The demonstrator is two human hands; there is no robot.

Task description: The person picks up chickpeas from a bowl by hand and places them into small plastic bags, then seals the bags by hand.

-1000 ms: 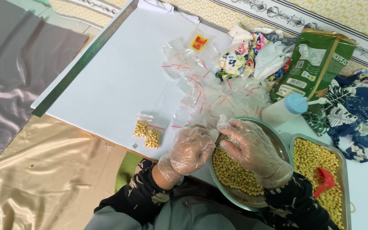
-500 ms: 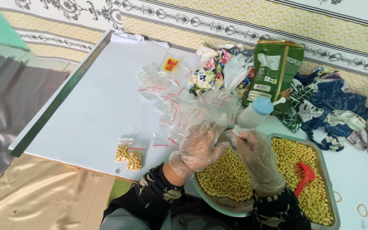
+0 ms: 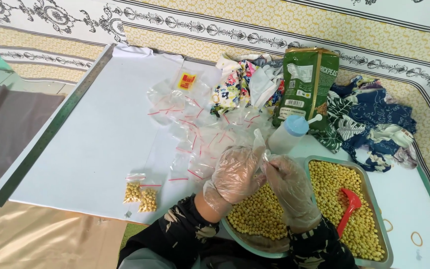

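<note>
- Two gloved hands meet over the round metal bowl [image 3: 255,239] of chickpeas [image 3: 260,216] — I see both in thin clear disposable gloves, fingertips drawn together at one small clear zip bag [image 3: 260,144].
- My left hand [image 3: 237,174] is curled, its fingers bent in and pinching the bag's near side; the palm faces down over the bowl.
- My right hand [image 3: 287,184] is likewise half closed, thumb and forefinger pressed on the bag's other edge, just beside the left — the two hands touch or nearly touch at the bag.
- I cannot tell whether the bag holds any chickpeas; it is too clear and crumpled.
- Beside the bowl on the right stands a rectangular tray [image 3: 372,199] of more chickpeas with a red scoop [image 3: 349,211] lying in it.
- Behind the hands lie a heap of empty zip bags [image 3: 190,124], a white bottle with a blue cap [image 3: 287,134] and a green chickpea packet [image 3: 307,84].
- Two filled bags [image 3: 141,195] lie on the white sheet [image 3: 90,139], well to the left of the hands.
- Against half a second ago, the hands have stayed joined over the bowl on the same bag, the left closing a little more; the filled bags have not shifted on the sheet, only my view has tipped slightly.
</note>
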